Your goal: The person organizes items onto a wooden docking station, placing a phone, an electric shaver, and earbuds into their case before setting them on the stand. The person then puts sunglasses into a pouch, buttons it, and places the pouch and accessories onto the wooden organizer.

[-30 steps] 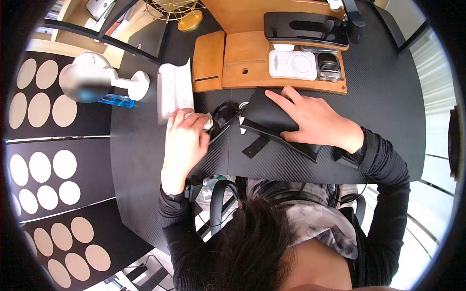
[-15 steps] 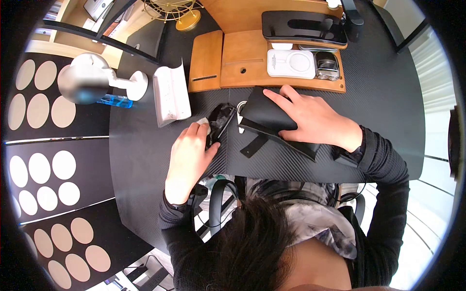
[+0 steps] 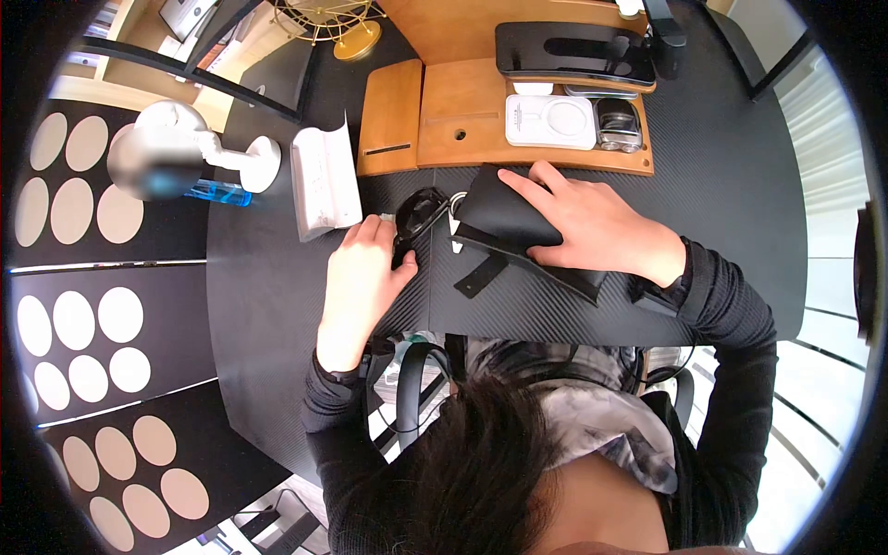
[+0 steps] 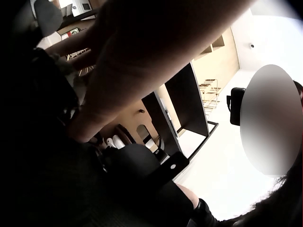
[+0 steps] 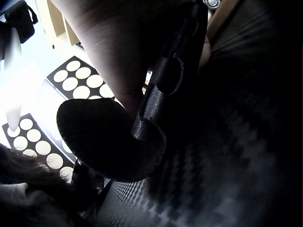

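Dark sunglasses [image 3: 422,211] are held by my left hand [image 3: 356,289], whose fingertips are at their left side over the desk. A small pale piece [image 3: 388,219] shows by those fingertips. Much of this grip is hidden in the left wrist view. My right hand [image 3: 603,228] grips a soft black case [image 3: 511,211], fingers across its top and thumb at the gaping front edge. Its strap [image 3: 483,277] hangs out toward the desk's front. In the right wrist view, the case's rounded end [image 5: 102,139] shows below the hand.
A curved white sheet-like holder [image 3: 326,180] stands left of the sunglasses. Behind is a wooden organizer [image 3: 462,102] with a white charging pad [image 3: 550,122] and a black shaver [image 3: 618,125]. A white round-headed stand [image 3: 264,165] is at the left. Small white pieces [image 3: 456,231] lie beside the case.
My left hand came away from the white holder, moving toward me, then slightly forward again with the sunglasses, which have turned. My right hand and the case have stayed nearly still.
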`<state>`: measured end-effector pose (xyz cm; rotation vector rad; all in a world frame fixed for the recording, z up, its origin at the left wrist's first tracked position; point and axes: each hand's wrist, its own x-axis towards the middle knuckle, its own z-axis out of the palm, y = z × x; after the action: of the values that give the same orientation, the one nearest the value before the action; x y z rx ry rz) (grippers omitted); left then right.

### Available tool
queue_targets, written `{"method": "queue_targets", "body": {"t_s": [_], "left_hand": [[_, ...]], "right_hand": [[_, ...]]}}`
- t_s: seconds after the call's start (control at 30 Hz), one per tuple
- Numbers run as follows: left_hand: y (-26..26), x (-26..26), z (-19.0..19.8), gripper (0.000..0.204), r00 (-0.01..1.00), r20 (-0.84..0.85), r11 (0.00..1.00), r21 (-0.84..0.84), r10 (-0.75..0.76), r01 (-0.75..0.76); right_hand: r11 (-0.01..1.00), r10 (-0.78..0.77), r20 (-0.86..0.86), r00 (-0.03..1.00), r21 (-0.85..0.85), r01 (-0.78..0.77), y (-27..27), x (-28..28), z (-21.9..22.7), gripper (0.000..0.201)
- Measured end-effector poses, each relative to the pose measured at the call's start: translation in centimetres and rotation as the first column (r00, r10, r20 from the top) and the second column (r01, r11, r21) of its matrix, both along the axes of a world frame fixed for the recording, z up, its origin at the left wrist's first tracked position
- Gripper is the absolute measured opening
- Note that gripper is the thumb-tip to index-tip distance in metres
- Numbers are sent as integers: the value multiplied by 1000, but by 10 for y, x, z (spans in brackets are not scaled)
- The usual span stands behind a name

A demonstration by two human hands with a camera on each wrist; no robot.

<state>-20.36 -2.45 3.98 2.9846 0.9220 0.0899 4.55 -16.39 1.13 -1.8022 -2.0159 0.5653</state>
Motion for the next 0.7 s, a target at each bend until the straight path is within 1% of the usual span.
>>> {"method": "queue_targets", "body": {"t_s": [0.03, 0.07, 0.13, 0.23, 0.27, 0.3, 0.37, 0.4, 0.43, 0.5, 0.53, 0.6, 0.63, 0.67, 0.7], "left_hand": [[-2, 2, -3, 33, 1000, -10, 998, 50, 27, -27], [-3, 3, -8, 33, 1000, -10, 998, 50, 27, -27], [-3, 5, -19, 34, 994, 35, 983, 148, 105, -109], [5, 3, -22, 35, 994, 60, 984, 150, 90, -98], [6, 3, -18, 36, 992, 105, 991, 106, 66, -77], [9, 1, -14, 36, 993, 105, 992, 104, 57, -68], [13, -2, -5, 38, 989, 124, 994, -84, 81, -71], [12, -2, 1, 34, 987, 146, 995, -81, 67, -56], [9, 1, 9, 34, 983, 168, 992, -116, 74, -55], [2, 11, 20, 35, 948, 317, 989, -137, -8, 54], [-3, 18, 26, 35, 947, 320, 988, -144, -8, 57], [-14, 36, 38, 37, 881, 451, 967, -122, -145, 222], [-18, 48, 38, 37, 805, 534, 942, -46, -259, 334], [-19, 55, 37, 39, 791, 538, 919, -72, -293, 389], [-19, 60, 36, 41, 774, 542, 891, -96, -326, 443]], "right_hand": [[1000, -1, 0, 1000, 0, 1, 0, 0, 0, 85], [1000, -2, -4, 1000, 4, 2, 0, 0, 0, 85], [1000, -4, -7, 1000, 7, 4, 0, 0, 0, 85], [1000, -4, 2, 1000, 16, 4, 0, -1, 0, 84], [1000, -1, -5, 1000, 14, 2, 0, -1, 1, 84], [1000, -3, -13, 1000, 9, 3, 0, -1, 1, 84], [1000, -8, -21, 1000, 21, 9, -1, 0, 0, 84], [999, 0, -29, 1000, 35, 1, -1, 0, -1, 83], [999, -18, -31, 999, 30, 19, -1, 0, -2, 83], [1000, -5, -37, 999, 30, 6, -1, 0, -3, 83], [998, 1, -49, 999, 60, 2, 0, 1, -6, 83], [998, 2, -38, 999, 59, 0, -1, 1, -8, 83], [998, 5, -32, 999, 64, -3, 0, 1, -8, 84], [998, 7, -26, 1000, 66, -5, -2, 2, -9, 84], [994, 32, -82, 996, 105, -23, -4, 3, -9, 85]]}}
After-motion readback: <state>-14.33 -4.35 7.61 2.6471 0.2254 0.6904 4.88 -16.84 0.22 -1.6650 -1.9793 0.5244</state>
